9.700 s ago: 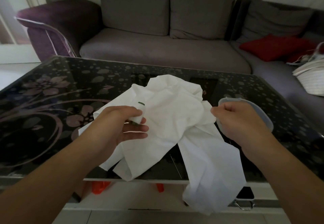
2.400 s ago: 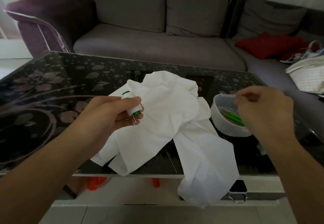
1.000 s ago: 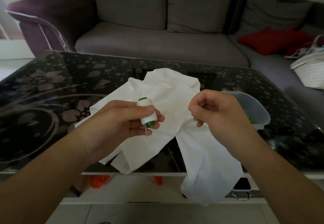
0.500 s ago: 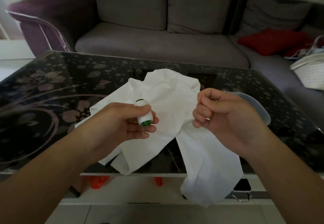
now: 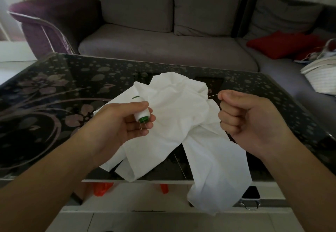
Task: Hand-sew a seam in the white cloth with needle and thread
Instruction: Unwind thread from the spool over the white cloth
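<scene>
The crumpled white cloth (image 5: 174, 115) lies on the dark glass table (image 5: 54, 90), one end hanging over the near edge. My left hand (image 5: 125, 122) holds a small white thread spool (image 5: 141, 111) with green ends above the cloth's left part; thin needles stick out under the spool. My right hand (image 5: 243, 117) is curled to the right of the cloth and pinches a thin needle (image 5: 213, 95) whose tip points left. A thread between the hands is too fine to make out.
A grey sofa (image 5: 163, 50) stands behind the table, with a red cushion (image 5: 283, 43) at right and a purple armrest at left. A white striped bag (image 5: 321, 79) lies on the sofa's right part. Orange items (image 5: 101, 189) sit under the table.
My right hand has moved right, away from the spool, and now covers the plastic container seen earlier. The left hand with the spool has barely moved.
</scene>
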The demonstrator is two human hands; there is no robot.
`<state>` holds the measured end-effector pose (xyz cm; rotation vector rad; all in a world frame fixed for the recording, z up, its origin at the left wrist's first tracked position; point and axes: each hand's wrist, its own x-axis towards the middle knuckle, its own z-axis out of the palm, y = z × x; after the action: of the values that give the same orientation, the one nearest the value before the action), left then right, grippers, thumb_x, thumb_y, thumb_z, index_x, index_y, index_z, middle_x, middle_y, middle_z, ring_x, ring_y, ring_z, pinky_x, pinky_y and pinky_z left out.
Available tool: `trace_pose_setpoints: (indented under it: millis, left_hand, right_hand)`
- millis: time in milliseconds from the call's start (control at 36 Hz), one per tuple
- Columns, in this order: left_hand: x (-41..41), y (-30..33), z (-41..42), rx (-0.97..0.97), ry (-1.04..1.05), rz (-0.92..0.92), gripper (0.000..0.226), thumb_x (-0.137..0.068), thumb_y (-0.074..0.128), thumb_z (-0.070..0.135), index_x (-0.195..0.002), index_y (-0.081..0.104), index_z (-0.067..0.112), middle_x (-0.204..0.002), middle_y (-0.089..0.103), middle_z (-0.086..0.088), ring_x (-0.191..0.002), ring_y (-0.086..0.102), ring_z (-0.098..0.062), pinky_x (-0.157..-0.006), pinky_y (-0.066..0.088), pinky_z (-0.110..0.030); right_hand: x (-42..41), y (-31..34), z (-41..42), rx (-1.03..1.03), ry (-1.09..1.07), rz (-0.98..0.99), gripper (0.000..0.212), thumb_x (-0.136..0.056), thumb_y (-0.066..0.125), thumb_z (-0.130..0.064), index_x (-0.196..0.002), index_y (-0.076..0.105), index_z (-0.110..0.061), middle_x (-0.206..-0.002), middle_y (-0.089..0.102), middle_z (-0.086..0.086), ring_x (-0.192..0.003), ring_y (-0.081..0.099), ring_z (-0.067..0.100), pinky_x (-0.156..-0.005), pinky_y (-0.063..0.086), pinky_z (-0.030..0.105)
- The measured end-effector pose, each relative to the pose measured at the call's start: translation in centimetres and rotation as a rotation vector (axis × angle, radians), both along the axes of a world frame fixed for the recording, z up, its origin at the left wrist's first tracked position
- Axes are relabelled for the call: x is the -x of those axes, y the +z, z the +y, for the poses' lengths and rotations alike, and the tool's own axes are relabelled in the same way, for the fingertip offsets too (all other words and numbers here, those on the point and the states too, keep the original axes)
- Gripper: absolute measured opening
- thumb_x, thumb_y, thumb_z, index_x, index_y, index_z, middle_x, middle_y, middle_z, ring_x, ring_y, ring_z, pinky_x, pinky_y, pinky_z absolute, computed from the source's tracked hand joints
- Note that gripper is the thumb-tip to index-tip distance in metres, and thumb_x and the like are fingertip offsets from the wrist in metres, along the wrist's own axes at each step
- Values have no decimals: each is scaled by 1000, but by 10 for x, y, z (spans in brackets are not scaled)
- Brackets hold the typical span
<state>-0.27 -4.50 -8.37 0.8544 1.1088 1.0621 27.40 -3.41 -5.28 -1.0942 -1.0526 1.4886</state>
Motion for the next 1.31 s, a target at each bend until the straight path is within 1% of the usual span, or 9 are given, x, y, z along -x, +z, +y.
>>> trace_pose_setpoints:
  millis: [139,250,333,472,583,722,972,1139,1306]
  left_hand:
    - [1,0,1,-21,102,2,39,-80,74,30,-109,75,5,-98,80,-12,-80,77,-19,-69,63,-28]
    - [6,-1,5,-28,267,41,29,-90,75,24,-112,73,5,-99,80,-11,-87,79,-21,-77,60,-32]
    - [8,-4,10,7,364,116,30,-89,79,24,-114,72,7,-99,81,-10,-86,80,-21,-77,61,-34]
    - [5,-6,10,70,202,164,26,-92,75,22,-111,73,4,-95,81,-12,-82,79,-23,-72,61,-33]
    - [0,-4,8,86,-8,241,25,-97,68,23,-110,75,2,-94,81,-13,-76,78,-21,-65,64,-28]
    - [5,-4,13,94,-119,342,26,-102,62,21,-120,67,3,-97,80,-14,-78,75,-22,-71,59,-33]
    - [22,-9,18,168,-25,517,19,-103,63,16,-115,67,2,-86,80,-12,-78,71,-24,-75,56,-36]
    - [27,-13,18,165,-32,667,20,-103,64,16,-117,66,3,-96,80,-14,-85,71,-28,-77,56,-40]
    - [21,-9,20,171,4,658,26,-102,64,12,-125,66,1,-110,76,-17,-97,73,-36,-77,56,-39]
  right_hand:
    - [-4,0,2,-54,-51,-219,16,-99,55,-7,-89,68,-8,-58,27,0,-50,21,13,-41,22,24]
    - [-7,2,1,-44,-23,-391,8,-95,65,-7,-95,72,-4,-57,34,2,-47,27,13,-42,25,24]
    - [-6,-1,4,9,-126,-606,5,-94,70,-11,-94,75,-13,-55,47,0,-48,37,12,-42,31,25]
    - [-10,-7,12,17,-223,-882,28,-93,68,-9,-71,78,-21,-55,55,-14,-62,45,14,-54,33,28]
    - [-13,-1,5,-15,-128,-679,19,-96,62,-9,-76,65,-9,-52,45,-4,-41,38,5,-38,31,17]
    - [-5,2,14,140,-271,-662,16,-102,58,-17,-92,66,-8,-49,42,-1,-44,32,12,-43,26,25]
    - [-1,1,13,17,-350,-434,19,-104,54,-13,-88,64,-9,-54,37,0,-44,28,12,-41,24,23]
    - [3,-5,8,-114,-405,-297,18,-103,52,-10,-89,65,-9,-52,37,-2,-44,28,12,-39,24,24]
    - [-10,-1,10,-150,-459,-85,22,-102,48,-10,-83,57,-17,-47,32,-8,-39,25,9,-40,21,24]
